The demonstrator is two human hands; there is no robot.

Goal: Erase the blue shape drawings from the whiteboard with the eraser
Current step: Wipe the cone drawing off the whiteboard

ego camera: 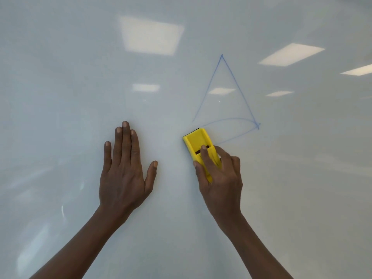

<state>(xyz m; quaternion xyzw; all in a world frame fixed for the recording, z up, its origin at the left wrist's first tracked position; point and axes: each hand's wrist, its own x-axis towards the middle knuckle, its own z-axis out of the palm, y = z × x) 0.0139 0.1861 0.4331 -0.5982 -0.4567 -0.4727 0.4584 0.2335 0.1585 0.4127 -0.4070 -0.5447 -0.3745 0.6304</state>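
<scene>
The glossy white whiteboard (60, 97) fills the whole head view; its surface carries pale reflections of rectangular ceiling lights (151, 35).

One blue marker drawing of a cone (244, 101) shows on the upper right part of the board. It consists of two straight sides meeting at an apex at the top and a curved base below. The lower left portion of the base line is faint or missing near the eraser.

The yellow plastic block eraser (196, 141) lies on the board just below and to the left of the cone's base. Its long axis is tilted, with the far end pointing up and to the left. A dark strip shows at the far end, and a dark slot crosses the top face.

The right hand (219, 176) grips the near half of the eraser. The thumb curls along the left edge, the index finger lies over the top face with its tip at the slot, and the other fingers wrap the right edge.

The left hand (124, 174) rests flat on the board, well left of the eraser and apart from it. Its fingers are straight and close together, with the thumb spread outward to the right. It holds nothing.

Both forearms enter from the bottom edge of the view.
</scene>
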